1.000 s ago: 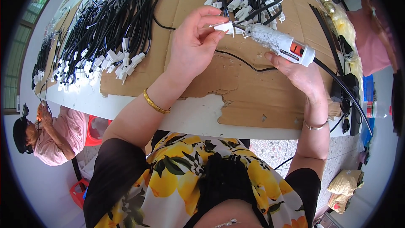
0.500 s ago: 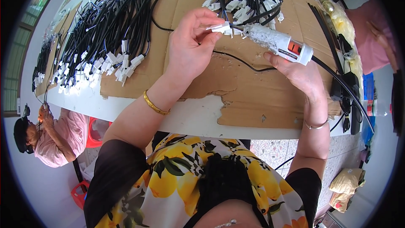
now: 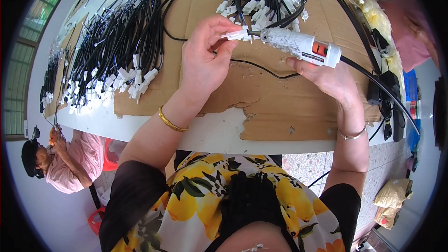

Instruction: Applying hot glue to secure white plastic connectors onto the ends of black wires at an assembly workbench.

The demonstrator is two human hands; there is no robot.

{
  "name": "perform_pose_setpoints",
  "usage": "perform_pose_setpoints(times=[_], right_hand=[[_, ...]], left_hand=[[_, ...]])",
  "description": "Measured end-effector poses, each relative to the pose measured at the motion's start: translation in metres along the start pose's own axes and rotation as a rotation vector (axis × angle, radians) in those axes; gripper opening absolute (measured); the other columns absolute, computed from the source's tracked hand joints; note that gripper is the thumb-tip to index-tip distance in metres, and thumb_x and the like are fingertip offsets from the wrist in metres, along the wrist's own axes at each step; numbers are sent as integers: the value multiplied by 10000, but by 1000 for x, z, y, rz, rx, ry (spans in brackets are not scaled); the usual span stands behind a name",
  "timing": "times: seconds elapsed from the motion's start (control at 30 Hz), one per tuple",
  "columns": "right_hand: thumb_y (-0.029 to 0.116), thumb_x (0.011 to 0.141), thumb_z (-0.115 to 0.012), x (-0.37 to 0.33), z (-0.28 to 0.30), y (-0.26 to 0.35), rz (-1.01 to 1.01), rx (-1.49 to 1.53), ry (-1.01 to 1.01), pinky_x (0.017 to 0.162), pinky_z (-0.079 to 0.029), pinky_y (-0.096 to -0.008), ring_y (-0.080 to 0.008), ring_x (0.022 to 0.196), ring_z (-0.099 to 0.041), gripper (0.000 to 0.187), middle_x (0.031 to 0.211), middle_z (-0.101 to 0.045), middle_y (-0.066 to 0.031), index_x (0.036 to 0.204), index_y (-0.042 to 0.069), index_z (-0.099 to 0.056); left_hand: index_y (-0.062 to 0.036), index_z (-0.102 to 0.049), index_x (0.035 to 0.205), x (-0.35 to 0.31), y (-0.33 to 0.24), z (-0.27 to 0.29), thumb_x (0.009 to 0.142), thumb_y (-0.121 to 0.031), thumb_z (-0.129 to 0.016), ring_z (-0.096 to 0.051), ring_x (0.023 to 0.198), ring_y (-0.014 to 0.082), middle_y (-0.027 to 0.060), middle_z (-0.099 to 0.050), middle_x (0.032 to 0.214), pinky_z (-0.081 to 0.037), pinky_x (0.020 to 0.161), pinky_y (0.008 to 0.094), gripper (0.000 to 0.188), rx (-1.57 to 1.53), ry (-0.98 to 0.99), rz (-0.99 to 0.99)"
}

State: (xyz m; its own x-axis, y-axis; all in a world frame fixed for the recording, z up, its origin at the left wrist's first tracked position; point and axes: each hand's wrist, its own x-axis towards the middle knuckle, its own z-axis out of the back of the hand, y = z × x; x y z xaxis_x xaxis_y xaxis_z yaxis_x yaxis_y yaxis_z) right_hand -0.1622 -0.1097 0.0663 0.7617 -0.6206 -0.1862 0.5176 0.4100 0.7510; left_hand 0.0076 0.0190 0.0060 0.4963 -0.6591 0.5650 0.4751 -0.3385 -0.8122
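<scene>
Between the thumb and fingers of my left hand [image 3: 205,56] is a small white plastic connector [image 3: 237,34], on a thin black cable [image 3: 266,69] that trails right across the cardboard. My right hand [image 3: 329,79] grips a white hot glue gun [image 3: 298,45] from below; its grip is hidden by the hand. The gun's front is wrapped in crumpled, shiny material, and an orange part shows near the rear. Its dark metal nozzle [image 3: 253,33] points left, right at the connector; whether they touch I cannot tell. A long black rod [image 3: 373,79] extends from the gun's back end.
Brown cardboard [image 3: 289,112] covers much of the white table [image 3: 210,133]. Black cables with white connectors lie in a big pile [image 3: 116,42] at left and a bundle [image 3: 268,0] ahead. Black rods [image 3: 357,30] and a black adapter [image 3: 375,93] lie right. Another person [image 3: 72,158] sits left.
Both hands, with the connector and the glue gun, appear slightly further left in the view, which has itself shifted a little. The nozzle shows more plainly now. Both grips are unchanged.
</scene>
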Motion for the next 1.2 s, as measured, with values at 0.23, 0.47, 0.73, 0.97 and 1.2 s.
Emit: perform_pose_setpoints(times=[0.23, 0.47, 0.73, 0.97, 1.2], right_hand=[[226, 676, -644, 1, 0, -7, 197, -2, -56, 591, -443, -284, -173, 578, -554, 235, 647, -606, -80, 810, 35, -616], [293, 666, -647, 4, 9, -10, 124, -24, 4, 631, -440, -278, -174, 629, -551, 295, 708, -616, -78, 847, 65, -608], [267, 669, -680, 7, 5, -16, 146, 40, -7, 575, -417, -230, -100, 601, -509, 274, 668, -599, -33, 828, 50, -627], [253, 667, -680, 4, 6, -12, 115, 24, -25, 585, -426, -236, -97, 612, -520, 263, 692, -618, -31, 829, 52, -630], [256, 660, -682, 6, 4, -14, 161, 43, -24, 608, -438, -233, -95, 633, -541, 275, 700, -625, -32, 839, 52, -638]], left_hand=[[11, -454, 961, 1, -2, -2, 738, 140, -521, -584, 851, 130, 102, -599, 904, -466, 729, 213, 265, -16, -27, 13], [-21, -413, 986, 1, 1, 0, 751, 138, -528, -578, 857, 122, 136, -592, 960, -424, 618, 153, 306, 38, 11, -17], [-12, -411, 986, 1, 3, 0, 748, 136, -533, -582, 875, 159, 154, -589, 961, -459, 714, 203, 306, -21, 18, -18], [-11, -414, 984, 1, 4, 0, 750, 132, -537, -581, 882, 165, 153, -589, 958, -462, 733, 216, 301, -34, 27, -16], [-14, -416, 983, 0, 4, 0, 750, 130, -539, -583, 872, 162, 151, -590, 957, -464, 725, 215, 300, -24, 28, -10]])
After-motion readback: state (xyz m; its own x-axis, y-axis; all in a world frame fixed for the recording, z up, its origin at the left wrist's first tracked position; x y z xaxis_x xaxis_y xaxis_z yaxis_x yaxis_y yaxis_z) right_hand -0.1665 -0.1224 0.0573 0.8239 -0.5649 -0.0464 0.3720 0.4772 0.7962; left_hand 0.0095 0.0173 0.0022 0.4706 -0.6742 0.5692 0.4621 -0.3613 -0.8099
